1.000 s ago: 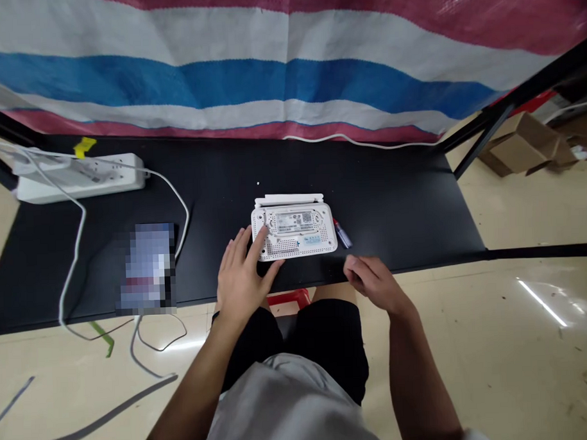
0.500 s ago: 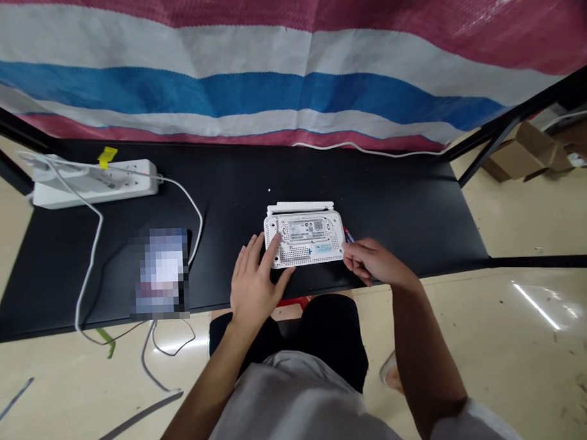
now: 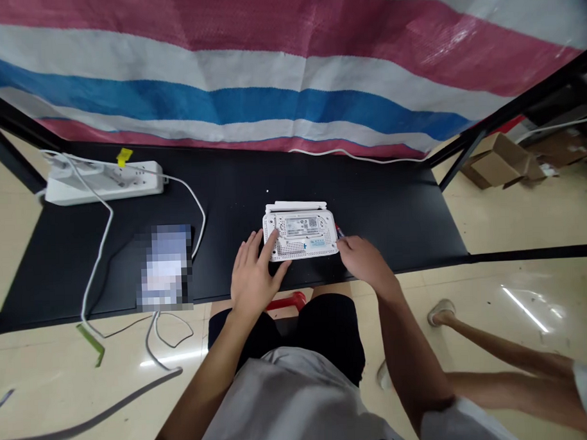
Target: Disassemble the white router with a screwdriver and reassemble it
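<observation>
Black tabletop point(image 3: 384, 217) holds a white Wi-Fi router point(image 3: 300, 236) upside down near its front edge, perforated plastic base and printed labels up. My left hand point(image 3: 254, 280) lies spread open, fingertips point(image 3: 275, 234) on the base; my right hand point(image 3: 362, 259) curls against the router's right edge, grip unclear.

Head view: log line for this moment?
left hand: fingers on white router underside | right hand: at router's right edge, near marker | router: upside down on black table
</observation>
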### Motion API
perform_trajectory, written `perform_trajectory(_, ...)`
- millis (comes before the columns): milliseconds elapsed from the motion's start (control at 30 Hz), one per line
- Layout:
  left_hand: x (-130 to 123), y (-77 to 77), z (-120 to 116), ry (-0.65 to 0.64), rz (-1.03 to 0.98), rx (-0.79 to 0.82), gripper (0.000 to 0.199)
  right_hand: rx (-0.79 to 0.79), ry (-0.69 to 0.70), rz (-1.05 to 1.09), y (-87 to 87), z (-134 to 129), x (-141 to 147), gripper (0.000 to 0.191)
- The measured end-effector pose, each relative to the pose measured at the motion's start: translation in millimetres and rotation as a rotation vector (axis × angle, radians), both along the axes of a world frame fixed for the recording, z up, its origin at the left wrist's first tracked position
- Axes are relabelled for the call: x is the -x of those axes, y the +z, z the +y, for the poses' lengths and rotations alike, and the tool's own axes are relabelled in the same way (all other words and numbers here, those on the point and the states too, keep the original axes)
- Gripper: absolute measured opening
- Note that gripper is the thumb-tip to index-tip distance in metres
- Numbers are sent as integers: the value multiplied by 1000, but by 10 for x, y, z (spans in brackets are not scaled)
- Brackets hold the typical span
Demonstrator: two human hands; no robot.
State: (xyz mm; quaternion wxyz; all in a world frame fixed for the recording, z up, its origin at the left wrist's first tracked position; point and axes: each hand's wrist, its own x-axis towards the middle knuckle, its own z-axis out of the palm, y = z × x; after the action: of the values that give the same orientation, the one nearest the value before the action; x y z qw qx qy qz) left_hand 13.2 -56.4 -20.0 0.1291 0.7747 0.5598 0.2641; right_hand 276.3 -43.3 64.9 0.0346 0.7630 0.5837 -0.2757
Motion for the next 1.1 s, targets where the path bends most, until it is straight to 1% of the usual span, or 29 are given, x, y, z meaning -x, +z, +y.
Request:
perform_trajectory(133,4,-17,3,-5,-11,-3,71,33,104,-135,63,-69,61,45)
perform_trajectory(300,7,-27,7,-11,-20,3,71,69,312,-262,169,-55,47,50)
perform_trajectory(400,7,-25,5,-10,-20,0,71,93,405,-276,244,12,15,48)
perform_trajectory(533,6,-5,2,-11,-2,-5,70,122,463,-232,312,93,-20,47)
perform_trajectory(633,7,10,3,-9,-1,0,70,166,471,-196,334,133,-27,49)
perform_trajectory(767,9,7,2,-13,-8,1,70,197,439,-162,336,179,-25,51)
perform_trajectory(867,10,-4,1,-10,-5,-3,70,214,413,-145,301,209,-31,52)
perform_trajectory(967,12,-11,3,-9,2,-1,70,219,347,-111,251,221,-71,53)
perform_trajectory(1033,13,-15,3,-7,7,2,70,199,296,-49,227,209,-137,54)
perform_trajectory(1100,15,-19,3,-9,11,4,71,157,254,83,207,180,-238,58)
